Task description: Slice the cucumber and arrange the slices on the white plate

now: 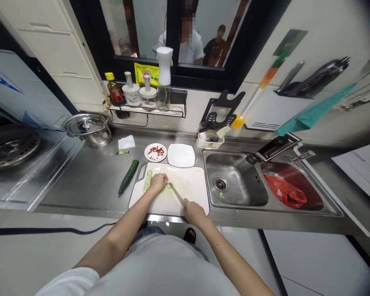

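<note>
1. Steel counter (89, 185) runs across the frame; double sink (237, 185) sits at 3 o'clock of the board, red bag (285, 193) in its right basin.
2. White cutting board (185, 187) lies at frame centre, just left of the sink.
3. Lidded steel pot (88, 129) stands at 10 o'clock of the board, well apart from it.
4. Wall shelf (148, 110) at 12 o'clock carries bottles and jars.
5. Square white plate (181, 155) sits at 12 o'clock, just beyond the board's far edge; small round dish of red bits (156, 152) is just beside it, to its left.
6. Whole cucumber (128, 176) lies on the counter at 9 o'clock, just off the board's handle end.
7. Left hand (158, 181) is curled palm down on the board, fingers pressing a cucumber piece (169, 186).
8. Right hand (193, 210) at 5 o'clock of the board is closed around a knife (176, 194); the blade points to 11 o'clock, tip at the cucumber piece.
9. Cut slices (147, 181) are stacked in a row on the board, just left of the left hand.
</note>
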Demonstrator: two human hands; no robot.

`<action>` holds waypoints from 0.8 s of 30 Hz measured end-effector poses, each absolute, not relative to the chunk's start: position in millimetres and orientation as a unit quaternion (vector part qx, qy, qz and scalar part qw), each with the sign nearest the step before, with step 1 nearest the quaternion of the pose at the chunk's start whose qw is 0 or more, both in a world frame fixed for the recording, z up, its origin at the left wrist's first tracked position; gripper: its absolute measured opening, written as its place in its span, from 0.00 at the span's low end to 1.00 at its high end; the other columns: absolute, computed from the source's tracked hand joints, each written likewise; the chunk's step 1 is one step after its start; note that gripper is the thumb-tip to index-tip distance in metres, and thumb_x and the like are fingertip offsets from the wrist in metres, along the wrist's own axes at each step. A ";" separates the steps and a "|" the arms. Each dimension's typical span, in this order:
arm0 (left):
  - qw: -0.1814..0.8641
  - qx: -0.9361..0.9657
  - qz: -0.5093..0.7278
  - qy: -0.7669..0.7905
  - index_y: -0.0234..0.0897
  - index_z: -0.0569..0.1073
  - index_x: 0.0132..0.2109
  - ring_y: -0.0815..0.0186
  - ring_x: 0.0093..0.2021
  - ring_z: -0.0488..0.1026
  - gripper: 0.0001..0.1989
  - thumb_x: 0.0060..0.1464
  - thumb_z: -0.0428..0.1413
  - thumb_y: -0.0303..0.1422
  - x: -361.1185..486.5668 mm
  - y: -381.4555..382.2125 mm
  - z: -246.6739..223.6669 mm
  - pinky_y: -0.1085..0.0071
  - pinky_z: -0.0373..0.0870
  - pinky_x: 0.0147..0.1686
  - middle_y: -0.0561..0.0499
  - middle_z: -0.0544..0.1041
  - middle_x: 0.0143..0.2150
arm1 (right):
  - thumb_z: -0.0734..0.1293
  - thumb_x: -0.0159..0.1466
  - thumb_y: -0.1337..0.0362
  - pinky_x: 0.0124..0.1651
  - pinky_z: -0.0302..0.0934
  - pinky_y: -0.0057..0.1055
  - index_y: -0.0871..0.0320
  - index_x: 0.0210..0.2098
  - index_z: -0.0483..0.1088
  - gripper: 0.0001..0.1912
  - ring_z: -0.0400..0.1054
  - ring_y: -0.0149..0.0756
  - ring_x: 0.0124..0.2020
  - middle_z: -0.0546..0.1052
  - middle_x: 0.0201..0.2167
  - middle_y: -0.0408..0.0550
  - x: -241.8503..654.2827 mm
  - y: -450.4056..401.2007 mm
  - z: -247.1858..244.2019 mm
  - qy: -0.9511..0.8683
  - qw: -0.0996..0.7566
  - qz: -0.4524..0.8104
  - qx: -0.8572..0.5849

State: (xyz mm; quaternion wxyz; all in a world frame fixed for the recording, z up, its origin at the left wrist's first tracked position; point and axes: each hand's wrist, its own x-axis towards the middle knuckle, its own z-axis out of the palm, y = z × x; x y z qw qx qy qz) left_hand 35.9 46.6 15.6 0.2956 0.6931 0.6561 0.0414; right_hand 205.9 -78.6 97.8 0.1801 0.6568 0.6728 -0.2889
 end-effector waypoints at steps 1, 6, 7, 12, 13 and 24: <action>0.296 0.693 0.041 0.657 0.41 0.78 0.40 0.64 0.44 0.73 0.08 0.50 0.60 0.31 35.9 46.7 15.9 0.72 0.65 0.44 0.50 0.79 0.41 | 0.52 0.66 0.71 0.38 0.58 0.32 0.59 0.51 0.63 0.16 0.72 0.43 0.44 0.76 0.43 0.60 206.2 -78.7 98.1 0.672 0.180 -0.290 0.657; 0.294 0.695 0.045 0.654 0.41 0.78 0.39 0.64 0.43 0.73 0.08 0.50 0.60 0.31 35.7 46.2 17.0 0.72 0.65 0.43 0.50 0.80 0.41 | 0.52 0.66 0.71 0.38 0.58 0.32 0.59 0.50 0.64 0.16 0.72 0.43 0.44 0.76 0.43 0.60 205.8 -77.2 99.5 0.674 0.179 -0.293 0.654; 0.293 0.696 0.045 0.654 0.41 0.77 0.39 0.64 0.43 0.73 0.07 0.50 0.60 0.31 35.7 46.1 17.0 0.72 0.65 0.43 0.50 0.80 0.40 | 0.52 0.66 0.71 0.38 0.58 0.32 0.60 0.50 0.64 0.16 0.72 0.43 0.44 0.76 0.43 0.60 205.3 -76.8 99.8 0.674 0.179 -0.292 0.654; 0.287 0.697 0.041 0.656 0.40 0.77 0.39 0.63 0.43 0.73 0.07 0.50 0.59 0.32 36.1 46.7 16.0 0.71 0.65 0.42 0.50 0.79 0.41 | 0.53 0.66 0.71 0.38 0.59 0.33 0.60 0.51 0.64 0.17 0.72 0.44 0.44 0.76 0.43 0.59 204.0 -76.4 100.6 0.675 0.180 -0.288 0.655; 0.287 0.697 0.040 0.656 0.40 0.77 0.39 0.63 0.44 0.73 0.07 0.50 0.59 0.32 36.2 47.0 15.8 0.72 0.65 0.42 0.50 0.79 0.41 | 0.53 0.66 0.71 0.39 0.59 0.33 0.60 0.51 0.64 0.17 0.72 0.44 0.44 0.76 0.43 0.59 204.3 -76.7 100.6 0.675 0.180 -0.289 0.655; 0.294 0.697 0.047 0.652 0.40 0.77 0.40 0.64 0.45 0.72 0.08 0.50 0.60 0.32 35.5 46.8 16.7 0.71 0.64 0.44 0.50 0.79 0.41 | 0.53 0.66 0.71 0.39 0.59 0.32 0.59 0.52 0.64 0.17 0.72 0.42 0.45 0.77 0.43 0.59 211.4 -85.0 100.7 0.675 0.189 -0.289 0.652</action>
